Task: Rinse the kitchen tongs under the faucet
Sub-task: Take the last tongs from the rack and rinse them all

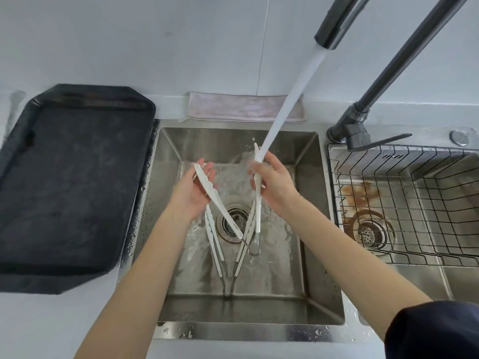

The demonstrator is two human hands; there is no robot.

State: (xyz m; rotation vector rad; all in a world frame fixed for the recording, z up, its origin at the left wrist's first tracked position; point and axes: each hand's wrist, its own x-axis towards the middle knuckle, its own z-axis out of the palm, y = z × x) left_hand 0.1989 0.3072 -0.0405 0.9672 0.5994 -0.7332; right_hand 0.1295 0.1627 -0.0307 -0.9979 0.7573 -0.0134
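- Two white tongs show: one pair (255,193) held over the steel sink (285,330), spread in a V with scalloped plastic arms; a second pair (228,255) lies on the basin floor, wire hinge toward 6 o'clock
- Left hand (193,189), at 9 o'clock from the drain (234,224), lies half open under one arm, fingers loosely curled
- Right hand (274,182) is closed around the other arm, its tip in the water stream (290,102)
- Dark metal faucet (337,19) at 1 o'clock
- Black matte tray (70,187) at 9 o'clock; wire basket (414,203) at 3 o'clock; folded cloth (243,107) at 12 o'clock
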